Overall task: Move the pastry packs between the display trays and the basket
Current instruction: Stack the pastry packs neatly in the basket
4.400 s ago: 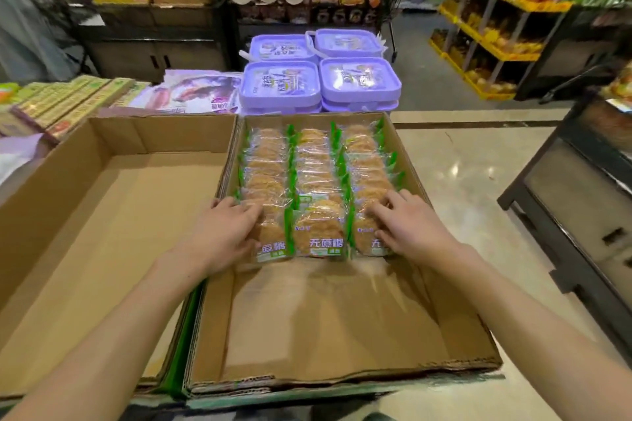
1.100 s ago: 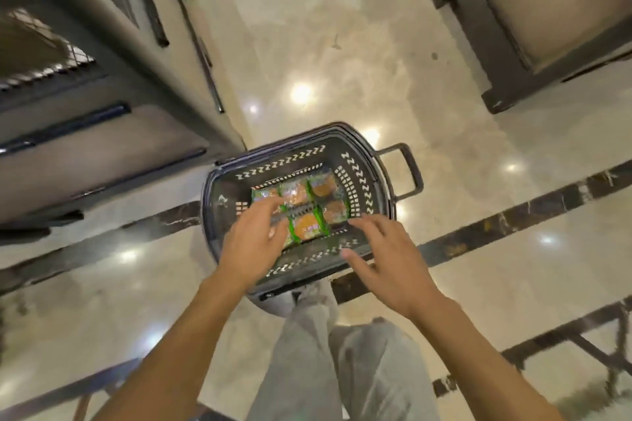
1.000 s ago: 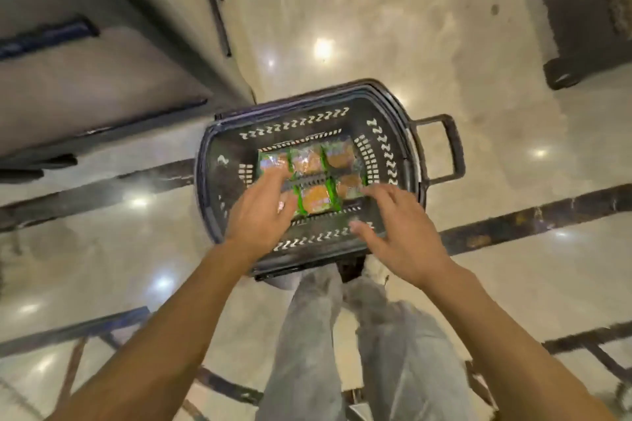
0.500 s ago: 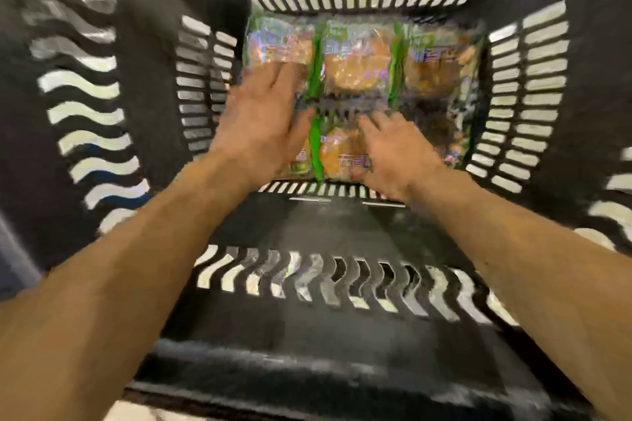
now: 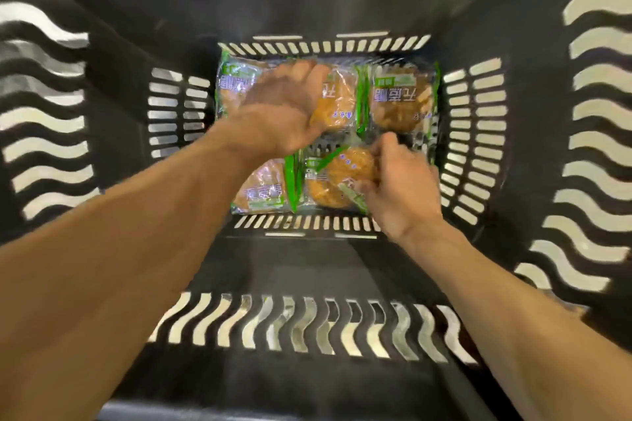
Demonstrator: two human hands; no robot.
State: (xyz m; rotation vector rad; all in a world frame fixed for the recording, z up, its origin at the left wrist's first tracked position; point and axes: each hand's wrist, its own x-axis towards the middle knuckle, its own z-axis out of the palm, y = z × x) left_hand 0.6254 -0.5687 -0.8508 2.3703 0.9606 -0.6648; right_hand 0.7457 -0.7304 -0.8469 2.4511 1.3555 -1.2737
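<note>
Several clear pastry packs with green edges lie flat on the floor of a black plastic basket [image 5: 342,267]. My right hand [image 5: 398,184] curls its fingers round a tilted pastry pack [image 5: 337,178] in the near row and lifts one end off the bottom. Further in, my left hand [image 5: 284,109] hovers with its fingers loosely spread over the far-left pack [image 5: 236,89] and the far-middle pack [image 5: 337,102]. The far-right pack [image 5: 400,99] and the near-left pack [image 5: 265,191] lie untouched. Motion blurs the left hand.
The basket's slotted black walls [image 5: 478,133] rise on all sides around my arms, with wavy cut-outs [image 5: 595,113] higher up. The near wall [image 5: 294,325] crosses under both forearms. Nothing outside the basket shows.
My head and hands went from the tray down into the basket. In the last half second my right hand closed on a near-row pack and tipped it up; my left hand rose off the far-left pack.
</note>
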